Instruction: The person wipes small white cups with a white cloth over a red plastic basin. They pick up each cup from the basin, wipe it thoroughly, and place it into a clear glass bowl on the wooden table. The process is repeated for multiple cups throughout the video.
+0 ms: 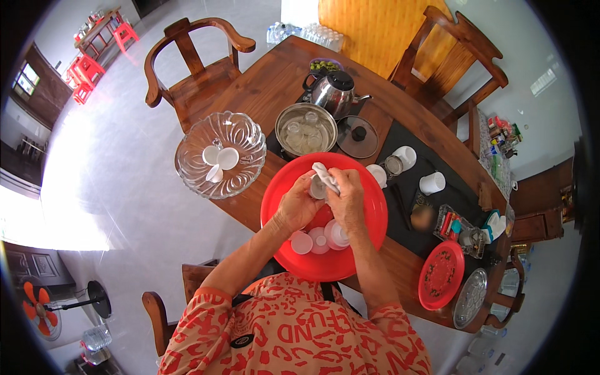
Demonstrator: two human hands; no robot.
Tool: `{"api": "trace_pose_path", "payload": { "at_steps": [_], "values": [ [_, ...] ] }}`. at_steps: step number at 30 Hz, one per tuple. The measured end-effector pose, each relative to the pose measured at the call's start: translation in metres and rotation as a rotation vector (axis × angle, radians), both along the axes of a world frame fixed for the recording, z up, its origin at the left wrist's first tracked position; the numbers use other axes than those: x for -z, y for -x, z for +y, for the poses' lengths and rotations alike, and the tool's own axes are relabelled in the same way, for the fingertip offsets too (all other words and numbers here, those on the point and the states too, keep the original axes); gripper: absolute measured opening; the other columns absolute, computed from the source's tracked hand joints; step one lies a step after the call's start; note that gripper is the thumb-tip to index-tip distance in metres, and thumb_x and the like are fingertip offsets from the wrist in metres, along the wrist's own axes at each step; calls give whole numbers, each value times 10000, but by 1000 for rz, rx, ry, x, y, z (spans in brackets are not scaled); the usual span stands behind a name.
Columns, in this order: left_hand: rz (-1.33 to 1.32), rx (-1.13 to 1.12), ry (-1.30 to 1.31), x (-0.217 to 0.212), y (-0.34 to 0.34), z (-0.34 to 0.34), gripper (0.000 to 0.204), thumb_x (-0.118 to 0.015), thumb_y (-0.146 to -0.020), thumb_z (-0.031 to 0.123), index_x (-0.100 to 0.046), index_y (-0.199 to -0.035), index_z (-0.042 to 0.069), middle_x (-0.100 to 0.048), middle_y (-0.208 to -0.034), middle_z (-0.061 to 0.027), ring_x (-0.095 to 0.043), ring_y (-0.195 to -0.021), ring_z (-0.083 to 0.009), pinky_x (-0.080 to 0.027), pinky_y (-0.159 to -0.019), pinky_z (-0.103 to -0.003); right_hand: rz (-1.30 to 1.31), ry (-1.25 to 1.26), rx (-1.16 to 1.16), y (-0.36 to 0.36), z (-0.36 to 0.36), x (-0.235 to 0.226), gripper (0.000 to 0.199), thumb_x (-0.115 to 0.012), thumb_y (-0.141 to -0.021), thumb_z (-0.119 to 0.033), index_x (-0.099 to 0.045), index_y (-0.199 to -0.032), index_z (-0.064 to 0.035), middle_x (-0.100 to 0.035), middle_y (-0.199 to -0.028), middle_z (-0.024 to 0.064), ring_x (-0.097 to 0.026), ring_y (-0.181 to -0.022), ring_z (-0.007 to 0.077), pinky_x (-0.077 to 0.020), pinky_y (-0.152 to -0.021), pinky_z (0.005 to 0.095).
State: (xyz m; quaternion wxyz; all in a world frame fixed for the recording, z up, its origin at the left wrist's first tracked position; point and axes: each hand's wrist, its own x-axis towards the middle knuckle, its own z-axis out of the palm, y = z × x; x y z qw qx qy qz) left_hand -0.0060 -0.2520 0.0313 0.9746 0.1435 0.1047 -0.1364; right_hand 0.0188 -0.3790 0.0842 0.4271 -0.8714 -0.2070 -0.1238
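Over a large red basin (275,187), my left hand (299,207) is closed around a small pale cup (317,189). My right hand (347,199) pinches a crumpled white cloth (325,176) that rests against the cup's rim. The cup's far side is partly hidden by fingers and cloth. Several small whitish cups (319,240) lie in the near part of the basin, below my wrists. To the left, a clear fluted glass bowl (192,153) holds white cups (228,159) and a white spoon-shaped piece (214,173).
Beyond the basin stand a steel pot (282,119) with small glasses in it, a kettle (331,95) and a glass lid (358,145). White cups (432,184), a wire basket (459,232) and a red plate (441,275) occupy the right. Wooden chairs (194,81) surround the table.
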Motion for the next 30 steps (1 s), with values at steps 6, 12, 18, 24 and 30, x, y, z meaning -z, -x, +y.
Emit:
{"api": "trace_pose_path", "payload": {
  "at_steps": [6,12,18,24,30],
  "values": [
    [-144,11,-87,8,4,-4,297,-455,-953,218,-449,-1216,80,-535,-1154,-53,-516,-1074,-176,-415,-968,-350,33,246,20,10,5,20,294,-646,-738,-17,-596,-1027,-19,-495,-908,124,-558,-838,304,-468,-695,397],
    [-53,-56,-222,13,9,-10,278,-480,-945,190,-445,-1198,81,-543,-1104,-40,-532,-1020,-162,-439,-922,-332,247,87,-220,12,-6,20,219,-609,-754,-36,-604,-973,-37,-482,-866,161,-531,-827,343,-448,-696,420],
    [-63,-113,-401,33,5,7,295,-528,-925,210,-476,-1187,86,-569,-1047,-29,-555,-959,-165,-460,-833,-318,399,286,-271,11,-26,27,259,-633,-734,-56,-599,-990,-40,-500,-898,173,-532,-851,344,-449,-725,413],
    [27,-28,-310,9,2,20,201,-558,-888,150,-545,-1078,83,-577,-974,-17,-557,-874,-166,-474,-772,-327,-92,617,-238,33,-17,75,383,-635,-714,-67,-564,-1087,-17,-534,-908,180,-528,-918,358,-459,-757,430],
    [-70,99,62,30,0,31,212,-515,-869,147,-558,-1066,81,-599,-1009,-55,-568,-949,-211,-458,-829,-356,275,384,-282,21,-28,85,347,-592,-714,-20,-582,-1061,-19,-569,-893,156,-558,-882,315,-470,-787,389]
  ]
}}
